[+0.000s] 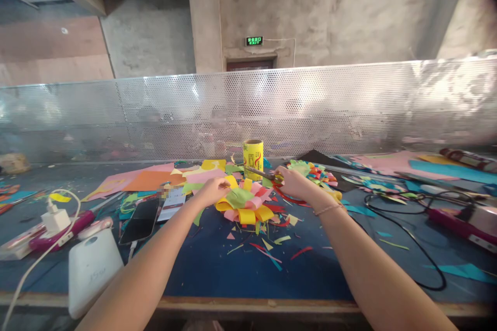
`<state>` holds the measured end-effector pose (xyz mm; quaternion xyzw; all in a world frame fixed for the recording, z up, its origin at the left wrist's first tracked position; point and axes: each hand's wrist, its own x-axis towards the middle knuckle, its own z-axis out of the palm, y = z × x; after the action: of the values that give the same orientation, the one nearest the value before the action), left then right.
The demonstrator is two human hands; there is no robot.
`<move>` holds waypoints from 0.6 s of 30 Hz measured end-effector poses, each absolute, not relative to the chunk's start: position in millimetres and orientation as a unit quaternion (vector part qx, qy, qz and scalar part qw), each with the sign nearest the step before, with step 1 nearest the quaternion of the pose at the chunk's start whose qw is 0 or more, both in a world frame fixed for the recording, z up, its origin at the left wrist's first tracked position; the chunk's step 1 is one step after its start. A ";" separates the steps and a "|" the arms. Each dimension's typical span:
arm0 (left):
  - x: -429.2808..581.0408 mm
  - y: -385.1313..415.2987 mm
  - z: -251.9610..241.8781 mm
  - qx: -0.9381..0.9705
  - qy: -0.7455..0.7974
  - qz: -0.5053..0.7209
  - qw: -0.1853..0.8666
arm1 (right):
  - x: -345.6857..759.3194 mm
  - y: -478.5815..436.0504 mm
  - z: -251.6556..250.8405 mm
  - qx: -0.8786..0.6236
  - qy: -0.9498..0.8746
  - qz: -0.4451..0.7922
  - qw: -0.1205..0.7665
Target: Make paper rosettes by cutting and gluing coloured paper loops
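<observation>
A paper flower (238,198) with yellow and pink looped strips and a green middle lies on the blue table. At its upper left edge, my left hand (213,191) has its fingers closed on a part of the flower; the fingertips are partly hidden. My right hand (290,182) grips a pair of scissors (258,172) to the right of the flower. The blades point left, above the flower's far side, in front of a yellow printed cylinder (253,150) that stands upright. Small coloured paper scraps (267,253) are scattered nearer to me.
On the left lie a phone (140,221), a white power bank (95,271) and a charger (54,220) with its cable. Coloured paper sheets (145,181) lie farther back. A black cable (421,251) curls on the right. A perforated metal screen (174,119) bounds the table's far side.
</observation>
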<state>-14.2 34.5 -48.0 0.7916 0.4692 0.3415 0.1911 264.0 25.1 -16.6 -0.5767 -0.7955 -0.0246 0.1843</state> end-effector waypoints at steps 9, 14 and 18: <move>-15.7 34.5 -49.5 0.809 0.465 0.301 0.195 | 271.0 29.5 -15.8 -0.624 -0.745 -0.050 0.231; -15.6 34.0 -45.2 0.803 0.449 0.309 0.240 | 259.8 25.6 -10.8 -0.601 -0.701 -0.017 0.383; -9.0 21.3 -33.2 0.804 0.444 0.341 0.202 | 234.4 21.3 -17.4 -0.522 -0.676 0.150 0.498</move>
<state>-9.0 21.3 -33.2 0.8037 0.4441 0.3409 0.2017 234.4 21.3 -17.4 -0.5222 -0.6757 0.1500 0.4982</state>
